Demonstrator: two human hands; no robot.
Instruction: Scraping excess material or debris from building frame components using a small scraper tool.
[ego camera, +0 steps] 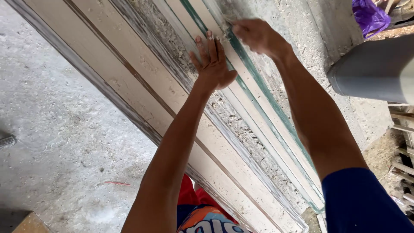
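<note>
Head view: left hand [212, 62] pressed flat, fingers spread, on long pale green-edged wooden moulding [276, 142]; right hand [255, 36], at 1 o'clock, clenched, contents indiscernible.

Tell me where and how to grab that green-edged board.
Take the green-edged board by its two long edges, coming from above near where the left hand lies flat. It is long, narrow and thin, lying flat among other planks, so only the edges offer a grip.
</note>
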